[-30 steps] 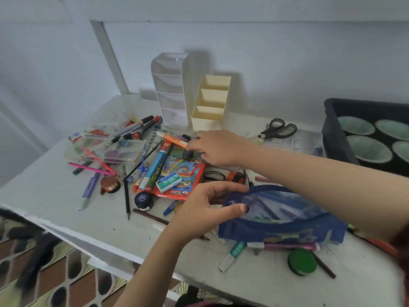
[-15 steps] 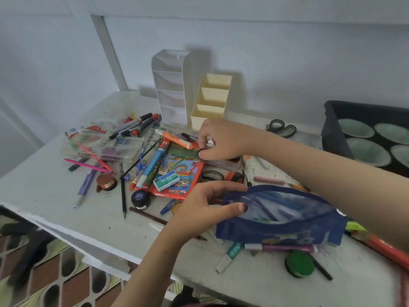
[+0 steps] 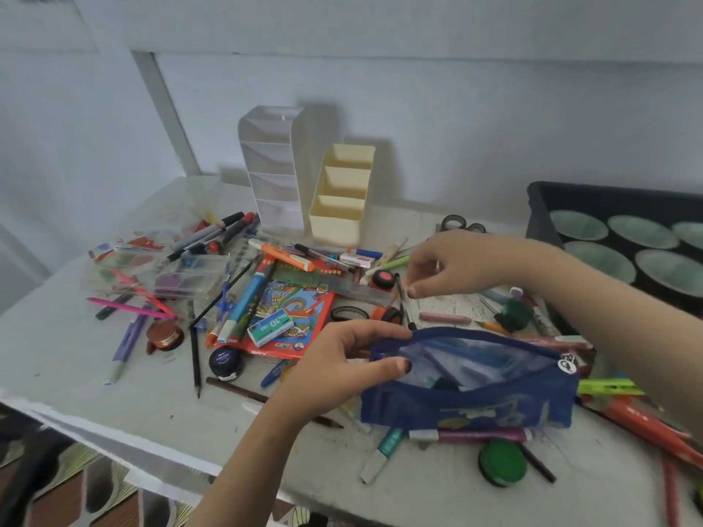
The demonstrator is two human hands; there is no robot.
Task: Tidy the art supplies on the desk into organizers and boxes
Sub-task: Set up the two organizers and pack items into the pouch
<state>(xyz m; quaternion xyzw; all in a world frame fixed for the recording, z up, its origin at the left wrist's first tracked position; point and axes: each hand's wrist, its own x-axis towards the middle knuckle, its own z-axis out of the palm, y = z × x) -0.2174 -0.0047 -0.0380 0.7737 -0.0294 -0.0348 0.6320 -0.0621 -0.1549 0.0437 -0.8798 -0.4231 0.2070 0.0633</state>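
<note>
Dozens of loose pens and markers (image 3: pixel 243 302) litter the desk (image 3: pixel 68 359), thickest from 9 to 12 o'clock, and the tidying looks barely begun. At 5 o'clock the left hand (image 3: pixel 342 359) pinches the open mouth of a blue zip pouch (image 3: pixel 468 405), through whose clear panel a few items show. At 2 o'clock the right hand (image 3: pixel 456 264) pinches a small item (image 3: pixel 407 294), too thin to identify. The white organizer (image 3: pixel 272 165) and cream organizer (image 3: pixel 338 218) at 12 o'clock show nothing inside.
</note>
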